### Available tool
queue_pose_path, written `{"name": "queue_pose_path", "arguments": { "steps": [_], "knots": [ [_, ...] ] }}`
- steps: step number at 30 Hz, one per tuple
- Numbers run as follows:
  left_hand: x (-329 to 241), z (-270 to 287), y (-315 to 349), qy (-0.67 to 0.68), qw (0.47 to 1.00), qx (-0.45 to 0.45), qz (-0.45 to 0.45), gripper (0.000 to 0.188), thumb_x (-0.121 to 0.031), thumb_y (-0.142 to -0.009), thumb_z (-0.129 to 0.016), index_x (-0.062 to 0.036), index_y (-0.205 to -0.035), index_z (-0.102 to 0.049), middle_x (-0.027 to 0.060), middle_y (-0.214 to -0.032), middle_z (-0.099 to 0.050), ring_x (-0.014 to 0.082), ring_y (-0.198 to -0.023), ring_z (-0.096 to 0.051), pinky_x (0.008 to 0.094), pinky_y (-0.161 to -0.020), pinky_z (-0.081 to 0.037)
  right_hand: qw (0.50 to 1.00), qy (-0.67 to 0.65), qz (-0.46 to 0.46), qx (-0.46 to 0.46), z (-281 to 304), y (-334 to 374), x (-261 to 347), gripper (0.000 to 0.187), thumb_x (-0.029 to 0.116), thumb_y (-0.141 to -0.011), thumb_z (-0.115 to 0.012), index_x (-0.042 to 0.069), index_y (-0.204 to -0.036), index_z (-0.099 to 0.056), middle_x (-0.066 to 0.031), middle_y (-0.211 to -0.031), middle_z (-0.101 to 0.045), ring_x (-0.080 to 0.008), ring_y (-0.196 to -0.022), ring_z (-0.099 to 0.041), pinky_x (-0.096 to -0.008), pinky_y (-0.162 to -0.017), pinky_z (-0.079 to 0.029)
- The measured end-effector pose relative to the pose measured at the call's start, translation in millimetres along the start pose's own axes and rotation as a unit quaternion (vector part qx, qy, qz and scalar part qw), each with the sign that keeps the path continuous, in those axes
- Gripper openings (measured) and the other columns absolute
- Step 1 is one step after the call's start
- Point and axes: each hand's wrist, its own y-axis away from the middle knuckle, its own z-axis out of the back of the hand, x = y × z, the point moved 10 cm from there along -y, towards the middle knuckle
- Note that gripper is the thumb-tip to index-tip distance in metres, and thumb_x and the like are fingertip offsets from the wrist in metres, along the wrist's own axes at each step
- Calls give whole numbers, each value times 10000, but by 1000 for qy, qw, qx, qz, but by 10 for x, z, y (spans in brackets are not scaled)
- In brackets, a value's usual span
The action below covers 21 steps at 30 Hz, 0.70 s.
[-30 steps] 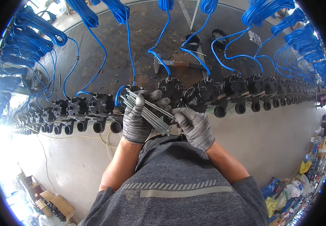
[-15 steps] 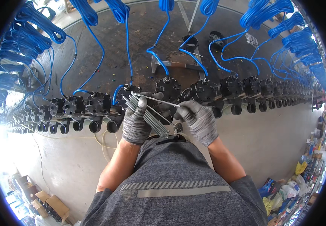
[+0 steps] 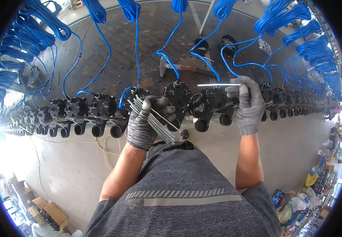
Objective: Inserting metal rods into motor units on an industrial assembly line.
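My left hand (image 3: 144, 122), in a grey knit glove, grips a bundle of several thin metal rods (image 3: 153, 119) that point up-left and down-right in front of my chest. My right hand (image 3: 248, 103), also gloved, is raised to the right and pinches a single metal rod (image 3: 217, 84) held level just above a black valve body (image 3: 209, 103). A long row of black valve bodies (image 3: 100, 108) runs left to right across the view, each fed by a blue hose (image 3: 135, 47).
Coiled blue hoses (image 3: 32, 27) hang along the top and both sides. A dark bench top (image 3: 111, 67) lies behind the valves with two black cups (image 3: 201, 46). Cardboard boxes (image 3: 48, 211) sit on the floor at lower left, bags and bottles (image 3: 305, 193) at lower right.
My right hand has pulled one rod out of the bundle and carried it up and to the right over the valves. My left hand stays with the bundle.
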Motion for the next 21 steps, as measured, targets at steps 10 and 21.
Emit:
{"name": "queue_pose_path", "arguments": {
  "steps": [10,21],
  "knots": [
    [-46,114,-1,9,1000,-25,-3,345,-345,-993,-719,-110,-1228,-627,102,-1107,-602,320,-1041,-644,509,-902,-609,964,231,78,109,-382,-175,-345,179,43,-1026,-568,62,-1174,-666,-139,-1003,-730,-283,-881,-747,-375,-826,-604],
    [-7,106,-93,86,996,-2,-5,308,-307,-1007,-708,-114,-1225,-606,156,-1186,-690,372,-1089,-692,567,-960,-595,898,320,125,275,-897,258,-87,286,294,-1020,-642,105,-1226,-704,-157,-1104,-752,-369,-985,-726,-463,-884,-589]
  ]
}}
